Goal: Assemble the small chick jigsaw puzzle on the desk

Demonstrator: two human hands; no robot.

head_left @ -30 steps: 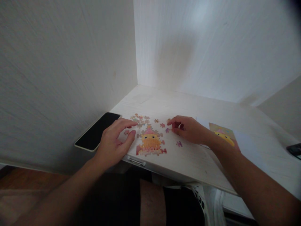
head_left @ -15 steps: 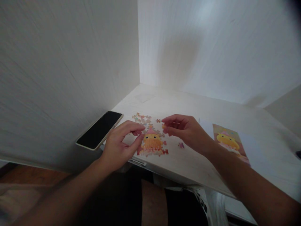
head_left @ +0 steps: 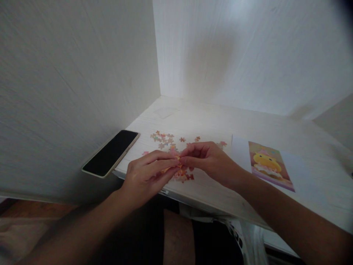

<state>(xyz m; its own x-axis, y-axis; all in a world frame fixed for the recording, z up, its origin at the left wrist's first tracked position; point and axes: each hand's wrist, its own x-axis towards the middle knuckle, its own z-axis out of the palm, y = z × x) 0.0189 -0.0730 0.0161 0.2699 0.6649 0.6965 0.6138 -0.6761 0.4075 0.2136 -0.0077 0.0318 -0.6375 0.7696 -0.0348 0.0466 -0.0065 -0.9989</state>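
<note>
From the head camera, your left hand (head_left: 146,176) and right hand (head_left: 209,160) meet just above the near edge of the desk (head_left: 215,121), fingertips touching over the assembled puzzle section (head_left: 183,176). A second ago they lay apart on the desk, the left flat beside the puzzle section and the right among the loose pieces; half a second ago both had lifted and begun to close in. Now the fingers of both hands pinch one small orange puzzle piece (head_left: 172,168) between them, held in the air directly above the puzzle section, so most of that section is hidden beneath your hands. It looks as though you are turning or passing the piece from one hand to the other, though which hand bears it more I cannot tell.

Taking the puzzle section as the landmark: the loose puzzle pieces (head_left: 164,138) lie scattered just behind it, toward the wall, with a few more behind your right hand. The smartphone (head_left: 111,152) lies face up to its left, dark screen showing, partly over the desk's left edge. The reference picture (head_left: 268,165) of a yellow chick lies well to its right on a white sheet, flat and untouched. Your knees show below the desk edge, nearer than the puzzle section.
</note>
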